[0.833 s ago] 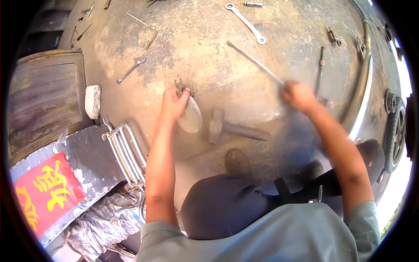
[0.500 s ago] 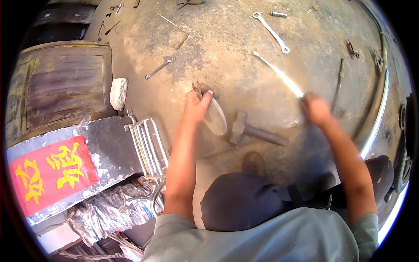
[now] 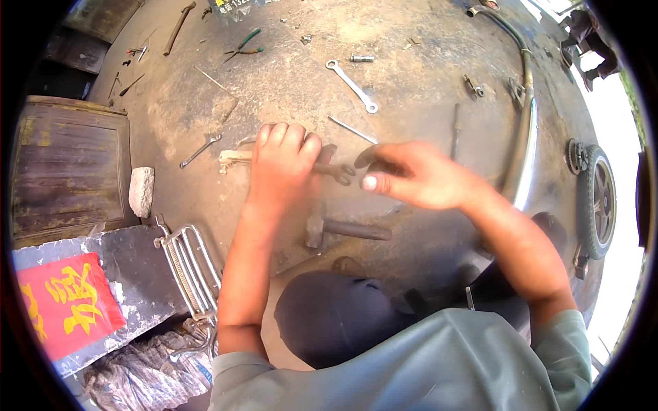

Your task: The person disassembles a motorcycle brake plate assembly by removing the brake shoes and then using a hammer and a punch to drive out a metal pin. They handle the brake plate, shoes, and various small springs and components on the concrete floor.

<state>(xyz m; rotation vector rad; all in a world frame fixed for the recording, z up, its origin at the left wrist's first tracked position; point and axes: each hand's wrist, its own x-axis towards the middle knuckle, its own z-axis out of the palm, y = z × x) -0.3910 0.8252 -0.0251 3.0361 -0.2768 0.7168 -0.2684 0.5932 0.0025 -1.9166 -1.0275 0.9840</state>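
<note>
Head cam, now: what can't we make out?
Head view:
Whether pale bar and hooked metal end are one piece: left hand covers the middle.
Near end of thin rod: behind right hand.
Red sheet, left edge: cut off by fisheye rim.
Tools, upper left: too small.

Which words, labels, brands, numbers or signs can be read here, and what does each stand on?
Wording is left uncopied.
Red sheet on a dark surface, left: large yellow characters, partly cut off.
Dark sheet, top edge: yellow and white writing, partly cut off.
Crumpled wrapping, lower left: blue marks, too blurred to read.
</note>
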